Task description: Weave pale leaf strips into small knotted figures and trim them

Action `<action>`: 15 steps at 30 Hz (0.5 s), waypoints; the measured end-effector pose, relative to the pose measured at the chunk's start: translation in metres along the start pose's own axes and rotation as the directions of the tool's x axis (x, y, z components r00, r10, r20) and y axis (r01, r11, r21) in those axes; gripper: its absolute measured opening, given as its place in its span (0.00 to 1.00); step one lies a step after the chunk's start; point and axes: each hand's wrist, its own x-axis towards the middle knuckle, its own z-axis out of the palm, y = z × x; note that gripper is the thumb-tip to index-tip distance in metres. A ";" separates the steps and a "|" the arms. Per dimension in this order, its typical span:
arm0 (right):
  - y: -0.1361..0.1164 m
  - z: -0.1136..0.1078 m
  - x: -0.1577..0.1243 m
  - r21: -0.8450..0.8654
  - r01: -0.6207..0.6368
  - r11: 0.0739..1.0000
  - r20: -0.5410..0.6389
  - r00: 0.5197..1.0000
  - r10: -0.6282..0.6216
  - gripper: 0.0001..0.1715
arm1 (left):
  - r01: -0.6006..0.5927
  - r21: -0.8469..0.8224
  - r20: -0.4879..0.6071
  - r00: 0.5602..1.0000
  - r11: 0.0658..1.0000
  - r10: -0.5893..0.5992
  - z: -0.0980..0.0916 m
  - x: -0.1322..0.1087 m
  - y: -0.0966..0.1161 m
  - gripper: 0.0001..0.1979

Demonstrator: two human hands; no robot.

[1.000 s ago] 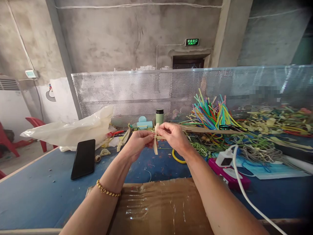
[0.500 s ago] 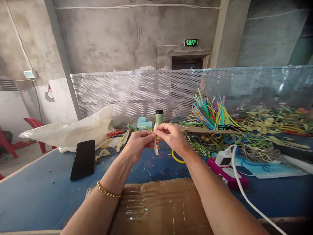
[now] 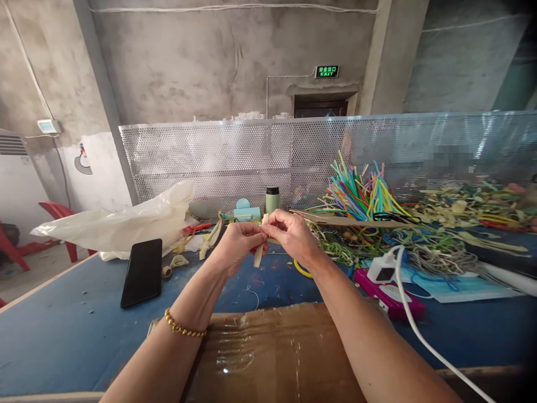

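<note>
My left hand (image 3: 238,239) and my right hand (image 3: 290,233) meet above the blue table (image 3: 62,330), both pinching a cream rubber strip (image 3: 259,254). The strip hangs tilted between the fingers, its lower end pointing down and left. A gold bead bracelet (image 3: 183,326) circles my left wrist. A taped cardboard box (image 3: 272,352) lies under my forearms.
A black phone (image 3: 142,272) lies at the left beside a white plastic bag (image 3: 126,224). A green bottle (image 3: 272,198) stands by the perforated metal screen (image 3: 235,162). Coloured strips (image 3: 361,193) and tangled bands are heaped at the right, with a white charger (image 3: 382,271), pink case (image 3: 396,302), yellow ring (image 3: 300,270).
The strip's lower end has swung from straight down to tilted leftward as my fingers worked it. Both hands stayed in nearly the same place.
</note>
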 end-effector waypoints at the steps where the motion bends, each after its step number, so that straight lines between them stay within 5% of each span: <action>1: -0.001 0.000 0.000 -0.016 0.006 1.000 -0.005 1.000 -0.006 0.11 | -0.005 0.020 0.001 1.000 1.000 0.005 0.000 0.000 0.001 0.05; 6: 0.001 0.003 0.000 -0.043 0.032 0.999 -0.023 0.999 -0.033 0.10 | -0.011 0.042 0.018 1.000 0.999 0.011 0.001 0.001 -0.002 0.06; 10: 0.005 -0.002 0.003 -0.119 0.006 0.993 -0.014 1.000 -0.007 0.12 | 0.009 -0.096 0.000 1.000 0.995 -0.009 -0.002 0.007 -0.009 0.08; 15: 0.001 -0.007 0.004 -0.475 0.019 0.880 -0.337 0.919 -0.202 0.16 | 0.015 -0.327 -0.098 0.994 0.945 -0.050 -0.009 0.013 -0.011 0.10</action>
